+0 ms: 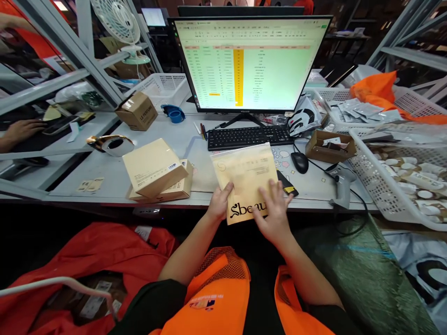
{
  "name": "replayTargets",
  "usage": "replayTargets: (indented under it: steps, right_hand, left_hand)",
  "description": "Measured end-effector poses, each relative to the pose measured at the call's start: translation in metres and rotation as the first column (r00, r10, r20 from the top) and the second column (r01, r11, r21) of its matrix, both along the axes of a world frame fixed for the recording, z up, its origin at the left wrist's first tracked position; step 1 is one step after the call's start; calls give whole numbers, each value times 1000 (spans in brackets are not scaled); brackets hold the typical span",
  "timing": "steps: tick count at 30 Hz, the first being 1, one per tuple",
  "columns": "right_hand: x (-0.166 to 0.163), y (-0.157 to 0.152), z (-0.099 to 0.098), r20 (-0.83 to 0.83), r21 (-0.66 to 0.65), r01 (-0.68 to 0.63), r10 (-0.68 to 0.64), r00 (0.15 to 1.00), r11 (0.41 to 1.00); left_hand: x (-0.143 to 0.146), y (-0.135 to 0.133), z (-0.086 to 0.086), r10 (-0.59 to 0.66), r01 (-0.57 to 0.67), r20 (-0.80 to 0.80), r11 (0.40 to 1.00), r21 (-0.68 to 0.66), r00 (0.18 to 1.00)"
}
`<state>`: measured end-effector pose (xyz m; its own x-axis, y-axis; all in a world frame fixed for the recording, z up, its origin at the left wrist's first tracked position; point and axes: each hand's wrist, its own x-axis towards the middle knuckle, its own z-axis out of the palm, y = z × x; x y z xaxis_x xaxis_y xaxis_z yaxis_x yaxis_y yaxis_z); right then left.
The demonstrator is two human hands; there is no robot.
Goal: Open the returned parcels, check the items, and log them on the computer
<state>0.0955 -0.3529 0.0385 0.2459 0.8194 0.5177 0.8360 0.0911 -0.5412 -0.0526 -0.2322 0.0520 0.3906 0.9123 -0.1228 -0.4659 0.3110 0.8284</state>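
A flat yellow mailer bag point(244, 170) with dark lettering along its lower end is tilted over the front edge of the desk. My left hand point(219, 202) grips its left edge, thumb on top and the fingers hidden underneath. Across the lower right of the bag lies my right hand point(274, 209), its fingers spread over the printed face and covering part of the lettering. Just beyond the bag is a black keyboard point(249, 137). A dark phone-like object point(288, 184) shows partly from behind the right hand.
Stacked cartons point(155, 167) and a tape roll point(115, 144) lie to the left. A mouse point(299, 162), a barcode scanner point(342, 186) and a white basket of bottles point(394, 190) are on the right. Behind stands a monitor point(268, 70). A co-worker's hand point(26, 130) shows far left.
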Motion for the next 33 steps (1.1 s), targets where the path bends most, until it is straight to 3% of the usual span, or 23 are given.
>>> replayTargets:
  steps: [2,3,6,8,18,21,24,27,33]
  right_hand:
    - [15,-2,-1,-262,27,112,-101,960,993]
    - [21,-4,0,-414,-2,106,-97,905,994]
    - [29,-11,1,-751,-101,-71,-29,659,992]
    - [28,-16,2,-811,-119,-113,-31,585,986]
    - [21,-32,1,-870,-104,-75,-54,489,992]
    - [20,-36,1,-848,-107,-67,-56,526,992]
    - [19,-38,-1,-781,-123,-66,-55,623,990]
    - [17,-40,-1,-726,-128,-70,-46,686,989]
    - [16,-40,-1,-752,-143,-59,-70,655,988]
  left_hand:
    - [-3,1,0,2,-2,-28,1000,17,1000]
    - [-4,1,1,1,0,-40,1000,26,999]
    - [-5,1,5,-19,23,-78,999,47,997]
    - [-3,1,7,-32,39,-112,997,65,993]
    - [-3,-9,13,-73,91,-170,991,103,983]
    - [-3,-7,13,-2,34,-180,984,175,984]
    - [-1,-3,13,95,-31,-227,963,269,969]
    - [1,0,12,122,-43,-269,958,284,955]
    - [6,-2,14,64,-6,-204,962,272,977]
